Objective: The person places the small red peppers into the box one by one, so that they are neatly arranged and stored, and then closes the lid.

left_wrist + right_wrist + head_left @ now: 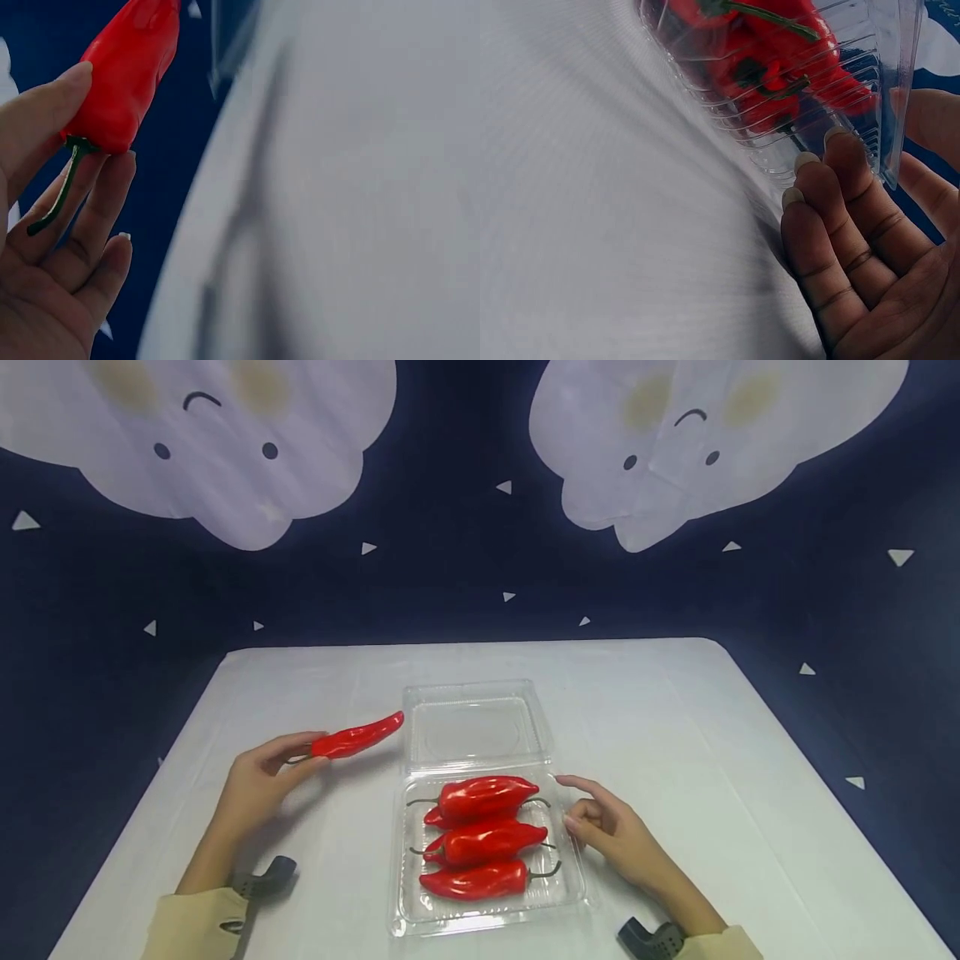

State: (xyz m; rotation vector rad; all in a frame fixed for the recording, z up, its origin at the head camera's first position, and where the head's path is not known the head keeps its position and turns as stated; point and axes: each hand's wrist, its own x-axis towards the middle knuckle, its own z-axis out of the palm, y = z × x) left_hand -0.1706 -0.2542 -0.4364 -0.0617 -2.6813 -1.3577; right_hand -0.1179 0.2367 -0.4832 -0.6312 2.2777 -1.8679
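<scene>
A glossy red pepper is held up by my left hand, to the left of a hinged clear plastic container. Thumb and fingers pinch it at the stem end, and its green stem shows below them in the left wrist view. Several more red peppers lie stacked crosswise in the container's base, stems pointing both ways. At the base's right edge, my right hand grips the rim. In the right wrist view, curled fingertips meet the ribbed outer wall.
The container's lid lies folded back, away from me, on the white table. Behind the table hangs a dark blue cloth with pale clouds and small triangles. A dark strap device sits on each wrist.
</scene>
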